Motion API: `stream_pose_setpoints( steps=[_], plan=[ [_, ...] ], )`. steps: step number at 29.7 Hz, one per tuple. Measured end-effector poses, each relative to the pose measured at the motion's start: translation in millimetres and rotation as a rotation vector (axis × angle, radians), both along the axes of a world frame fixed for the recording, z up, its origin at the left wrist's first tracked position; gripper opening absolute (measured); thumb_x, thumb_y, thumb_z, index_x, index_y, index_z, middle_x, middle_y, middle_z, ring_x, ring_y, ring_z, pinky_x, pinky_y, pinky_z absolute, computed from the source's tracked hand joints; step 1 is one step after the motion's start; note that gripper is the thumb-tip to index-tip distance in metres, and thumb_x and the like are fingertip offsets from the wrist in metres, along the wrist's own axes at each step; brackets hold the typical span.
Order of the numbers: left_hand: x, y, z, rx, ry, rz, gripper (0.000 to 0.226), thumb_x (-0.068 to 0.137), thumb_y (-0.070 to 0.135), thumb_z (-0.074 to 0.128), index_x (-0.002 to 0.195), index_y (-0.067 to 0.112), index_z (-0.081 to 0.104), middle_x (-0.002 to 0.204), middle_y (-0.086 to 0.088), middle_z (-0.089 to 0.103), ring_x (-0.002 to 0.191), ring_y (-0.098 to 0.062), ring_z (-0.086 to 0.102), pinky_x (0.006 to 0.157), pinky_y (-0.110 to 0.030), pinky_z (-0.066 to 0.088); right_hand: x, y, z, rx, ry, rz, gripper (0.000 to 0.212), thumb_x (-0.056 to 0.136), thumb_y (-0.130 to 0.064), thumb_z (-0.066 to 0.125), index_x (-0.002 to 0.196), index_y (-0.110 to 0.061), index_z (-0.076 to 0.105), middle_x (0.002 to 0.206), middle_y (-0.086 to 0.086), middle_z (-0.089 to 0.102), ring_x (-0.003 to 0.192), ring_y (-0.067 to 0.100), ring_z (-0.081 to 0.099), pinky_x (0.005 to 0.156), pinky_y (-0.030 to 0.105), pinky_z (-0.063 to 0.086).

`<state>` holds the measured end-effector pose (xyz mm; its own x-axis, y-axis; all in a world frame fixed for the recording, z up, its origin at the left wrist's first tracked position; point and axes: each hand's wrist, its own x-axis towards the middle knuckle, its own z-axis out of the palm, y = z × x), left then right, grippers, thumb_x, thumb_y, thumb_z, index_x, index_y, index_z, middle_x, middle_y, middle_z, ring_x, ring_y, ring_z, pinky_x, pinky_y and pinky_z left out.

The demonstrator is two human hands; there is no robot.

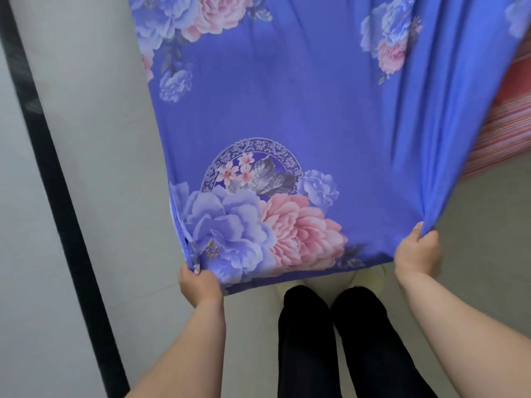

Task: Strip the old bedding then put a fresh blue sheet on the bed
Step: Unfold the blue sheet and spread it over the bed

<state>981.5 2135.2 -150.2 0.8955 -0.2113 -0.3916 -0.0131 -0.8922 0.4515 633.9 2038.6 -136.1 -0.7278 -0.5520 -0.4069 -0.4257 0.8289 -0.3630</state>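
Already the fresh blue cotton-like sheet printed with pink and lilac peonies [281, 116] is out and stretched away from the person, so the job looks to be in its second half: the spreading step. The left hand [199, 284] clenches the near left corner of the sheet, fingers curled round the hem; the right hand [418, 254] grips a gathered bunch of the near edge further right, cloth puckering into folds above the knuckles. The sheet hangs taut between the two hands and runs up out of view, held above the pale floor [86, 196], not yet lying flat. At the right edge a red-and-pink striped cloth surface [500, 130] shows beneath the blue; judging by its place, it is likely the bare mattress or an underlay, so stripping seems done, though the bed itself is mostly hidden. Left to do, as I judge it: lower the sheet, square it and tuck it.

Counted: one blue sheet, one striped surface, two hands, two legs in black trousers [344, 340], one dark upright frame edge [57, 182] at the left.
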Motion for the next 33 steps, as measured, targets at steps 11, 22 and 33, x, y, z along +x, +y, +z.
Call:
stream_pose_setpoints(
  steps=[11,22,33],
  plan=[
    [-0.4,0.3,16.4,0.015,-0.049,0.033,0.022,0.084,-0.006,0.036,0.091,0.003,0.055,0.094,-0.023,0.061,0.081,-0.035,0.053,0.076,-0.035,0.041,-17.3,18.4,-1.9,-0.049,-0.100,0.076,0.049,0.100,-0.035,0.034,0.102,0.012,0.048,0.109,0.038,0.055,0.099,0.051,0.052,0.081,0.047,0.038],
    [22.3,-32.6,-11.9,0.295,0.178,0.336,0.027,0.081,0.014,0.049,0.108,0.012,0.046,0.109,-0.019,0.058,0.090,-0.044,0.061,0.082,-0.063,0.049,-34.1,11.1,-38.8,0.258,-0.296,0.023,0.044,0.100,-0.026,0.043,0.119,0.014,0.051,0.125,0.032,0.053,0.114,0.045,0.050,0.092,0.041,0.039],
    [-134.9,-143.8,15.5,-0.032,-0.295,-1.067,0.059,0.080,0.020,0.052,0.138,0.014,0.045,0.152,-0.010,0.033,0.139,-0.031,0.031,0.111,-0.044,0.026,-96.0,-109.7,-17.3,-0.409,-0.175,-0.254,0.047,0.080,-0.007,0.052,0.125,0.001,0.045,0.125,0.015,0.051,0.104,0.019,0.051,0.093,0.019,0.038]
  ],
)
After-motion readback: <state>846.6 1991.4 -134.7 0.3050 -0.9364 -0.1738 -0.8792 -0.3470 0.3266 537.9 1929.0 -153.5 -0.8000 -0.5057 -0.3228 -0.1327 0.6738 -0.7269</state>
